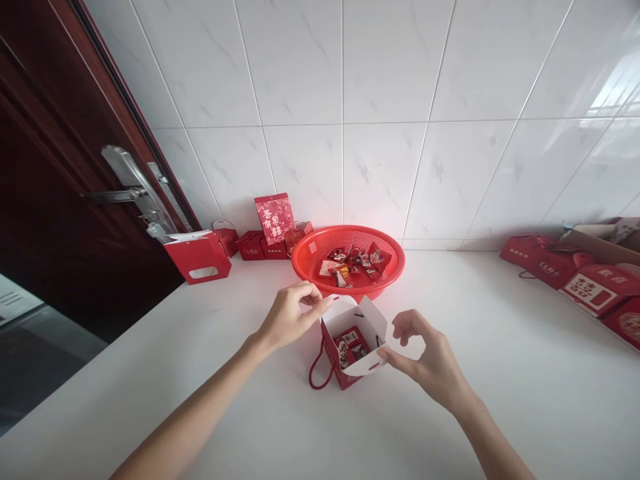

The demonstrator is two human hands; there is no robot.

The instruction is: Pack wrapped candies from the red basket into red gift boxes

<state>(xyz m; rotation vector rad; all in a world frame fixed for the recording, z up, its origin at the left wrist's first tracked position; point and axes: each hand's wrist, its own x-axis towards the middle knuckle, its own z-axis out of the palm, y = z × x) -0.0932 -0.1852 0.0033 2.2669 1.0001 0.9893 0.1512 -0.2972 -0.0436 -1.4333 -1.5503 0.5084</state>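
Two hands at the flaps of an open box [345,380] holding wrapped sweets [353,348]

A pale tiled wall [300,73] fills the top of the frame above a white table [75,413]. At the upper left is a dark red door [75,87] with a metal handle [117,196].

Red boxes [533,257] line the right edge of the frame, beside a brown cardboard box [590,245]. A red plastic basket [297,263] sits in the middle, with more wrapped sweets [343,276] in it. Left of the basket are small red boxes [251,247], a taller box with white writing [275,220] and a red box with an oval opening [197,260].

The left hand [290,315] reaches in from the lower left, its thumb at the box's far-left flap and its fingers curled; whether they pinch the flap I cannot tell. The right hand [435,363] comes from the lower right, thumb touching the near-right flap, the other fingers bent and apart from the thumb, not closed on the card.

The open box stands on the table just below the basket, slightly right of centre, its white flaps spread. A dark red cord [321,385] loops from its left side onto the table.
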